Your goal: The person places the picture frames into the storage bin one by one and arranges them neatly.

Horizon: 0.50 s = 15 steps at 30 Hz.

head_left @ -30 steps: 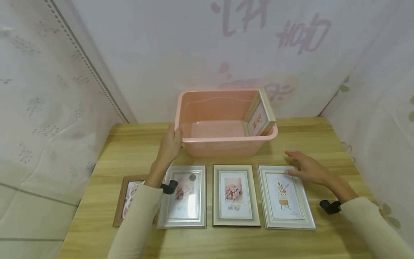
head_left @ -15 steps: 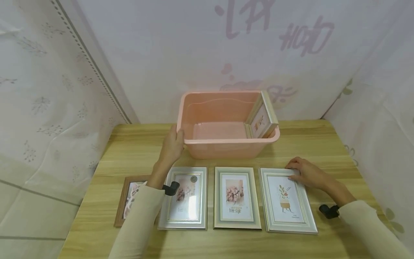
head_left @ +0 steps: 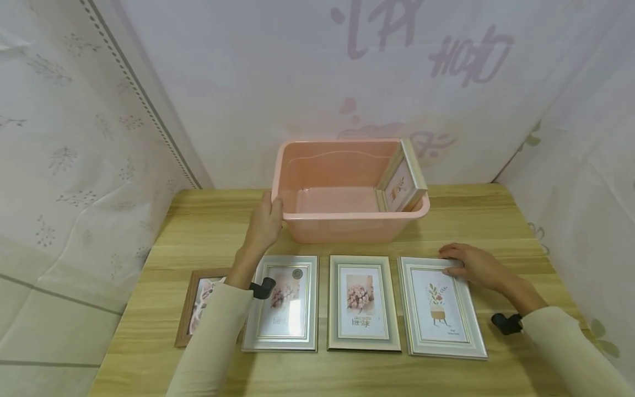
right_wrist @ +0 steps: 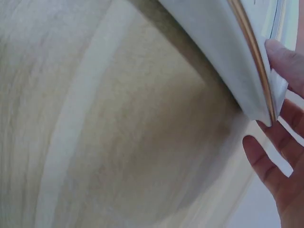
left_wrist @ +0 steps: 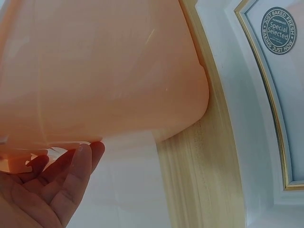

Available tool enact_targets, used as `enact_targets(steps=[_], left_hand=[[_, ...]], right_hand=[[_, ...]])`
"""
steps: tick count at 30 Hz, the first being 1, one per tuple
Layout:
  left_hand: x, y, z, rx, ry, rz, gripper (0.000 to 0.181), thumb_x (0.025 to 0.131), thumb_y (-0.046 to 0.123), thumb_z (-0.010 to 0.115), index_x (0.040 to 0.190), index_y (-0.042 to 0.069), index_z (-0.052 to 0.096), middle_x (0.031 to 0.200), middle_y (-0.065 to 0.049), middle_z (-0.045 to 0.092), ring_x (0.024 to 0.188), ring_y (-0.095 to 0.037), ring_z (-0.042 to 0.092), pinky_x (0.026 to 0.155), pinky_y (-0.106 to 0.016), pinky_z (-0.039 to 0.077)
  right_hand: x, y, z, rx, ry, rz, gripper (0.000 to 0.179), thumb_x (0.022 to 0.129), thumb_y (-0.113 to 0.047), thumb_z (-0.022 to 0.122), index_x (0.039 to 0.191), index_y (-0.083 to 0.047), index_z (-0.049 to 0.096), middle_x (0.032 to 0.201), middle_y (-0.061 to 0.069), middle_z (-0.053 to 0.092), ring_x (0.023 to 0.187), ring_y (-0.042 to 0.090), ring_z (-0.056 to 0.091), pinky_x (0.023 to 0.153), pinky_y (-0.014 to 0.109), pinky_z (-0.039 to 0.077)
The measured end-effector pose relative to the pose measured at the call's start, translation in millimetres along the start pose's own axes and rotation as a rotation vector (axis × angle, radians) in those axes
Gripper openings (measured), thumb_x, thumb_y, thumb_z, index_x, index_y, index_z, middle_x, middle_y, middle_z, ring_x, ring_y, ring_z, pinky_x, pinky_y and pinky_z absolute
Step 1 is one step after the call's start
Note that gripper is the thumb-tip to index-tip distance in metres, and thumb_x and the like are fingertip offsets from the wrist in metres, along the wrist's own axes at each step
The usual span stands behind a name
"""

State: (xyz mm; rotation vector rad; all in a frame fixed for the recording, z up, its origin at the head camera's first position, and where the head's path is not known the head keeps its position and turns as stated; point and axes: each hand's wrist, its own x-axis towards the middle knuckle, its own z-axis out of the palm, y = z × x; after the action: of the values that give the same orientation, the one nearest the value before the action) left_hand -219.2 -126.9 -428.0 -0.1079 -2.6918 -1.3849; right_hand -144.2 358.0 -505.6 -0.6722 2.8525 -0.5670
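Observation:
My left hand (head_left: 264, 223) grips the left end of a pink plastic tub (head_left: 347, 229), fingers curled at its rim; in the left wrist view the fingertips (left_wrist: 83, 156) meet the tub's edge. Inside the tub, a pale picture frame (head_left: 399, 187) leans upright against the right end. My right hand (head_left: 473, 267) pinches the top right corner of a white picture frame (head_left: 436, 309) with a plant print. The right wrist view has the thumb (right_wrist: 285, 64) on the front of that frame (right_wrist: 218, 52) and fingers behind its edge.
Left of the held frame lie a cream-edged picture frame (head_left: 362, 303) and a silver-white one (head_left: 280, 303), both with flower prints. A brown wooden frame (head_left: 190, 298) is partly covered by my left sleeve. Patterned cloth walls (head_left: 238, 82) enclose the wooden table (head_left: 297, 380).
My right hand has come down onto the top right corner of the white picture frame and pinched it. The left hand has kept its hold on the tub.

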Motion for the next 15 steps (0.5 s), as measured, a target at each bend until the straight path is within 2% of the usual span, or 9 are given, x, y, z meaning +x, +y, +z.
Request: enact_targets(steps=[3,5,7,10,13,15], left_hand=[[-0.5,-0.8,-1.0,0.000,0.000,0.004,0.040,0.103,0.032,0.028,0.114,0.000,0.049,0.082,-0.014,0.058,0.064,-0.025,0.056,0.052,-0.034,0.044],[-0.8,-0.9,-1.9,-0.006,-0.008,0.005,0.040,0.103,0.032,0.027,0.113,0.000,0.048,0.080,-0.014,0.056,0.063,-0.025,0.054,0.051,-0.034,0.043],[-0.7,-0.6,-2.8,-0.012,-0.013,0.004,0.038,0.104,0.032,0.027,0.112,0.001,0.048,0.079,-0.012,0.054,0.062,-0.024,0.052,0.050,-0.034,0.042],[0.0,-0.1,-3.1,-0.004,-0.022,-0.003,0.037,0.104,0.032,0.027,0.110,0.002,0.047,0.078,-0.011,0.050,0.062,-0.024,0.048,0.050,-0.034,0.040],[0.3,-0.6,-2.2,0.014,-0.015,-0.011,0.034,0.104,0.031,0.029,0.109,0.003,0.047,0.079,-0.011,0.049,0.067,-0.028,0.048,0.055,-0.038,0.040],[-0.4,-1.7,-1.8,0.027,-0.005,-0.012,0.035,0.104,0.032,0.029,0.109,0.003,0.048,0.081,-0.012,0.050,0.071,-0.030,0.049,0.059,-0.041,0.042]], right_hand=[[-0.5,-0.2,-3.9,0.062,0.006,-0.002,0.025,0.088,-0.019,0.074,0.110,-0.008,0.068,0.124,0.015,0.066,0.116,0.039,0.060,0.095,0.055,0.047],[-0.1,0.2,-6.2,0.099,0.020,-0.001,0.014,0.090,-0.013,0.071,0.103,-0.011,0.066,0.115,0.009,0.070,0.106,0.031,0.065,0.088,0.048,0.052],[0.4,2.2,-7.0,0.119,0.029,0.009,0.011,0.092,-0.006,0.068,0.098,-0.014,0.064,0.105,0.003,0.071,0.097,0.022,0.066,0.081,0.040,0.054],[-0.3,7.2,-5.9,0.164,0.027,0.038,0.010,0.093,-0.006,0.066,0.103,-0.009,0.066,0.102,0.003,0.071,0.093,0.020,0.066,0.079,0.035,0.055],[-3.4,11.5,-2.5,0.190,-0.011,0.058,0.031,0.091,-0.019,0.071,0.118,-0.004,0.065,0.112,0.009,0.069,0.103,0.027,0.065,0.087,0.040,0.054],[-4.6,11.7,-0.6,0.168,-0.034,0.041,0.042,0.088,-0.027,0.075,0.121,-0.002,0.065,0.116,0.008,0.067,0.105,0.027,0.063,0.088,0.040,0.052]])
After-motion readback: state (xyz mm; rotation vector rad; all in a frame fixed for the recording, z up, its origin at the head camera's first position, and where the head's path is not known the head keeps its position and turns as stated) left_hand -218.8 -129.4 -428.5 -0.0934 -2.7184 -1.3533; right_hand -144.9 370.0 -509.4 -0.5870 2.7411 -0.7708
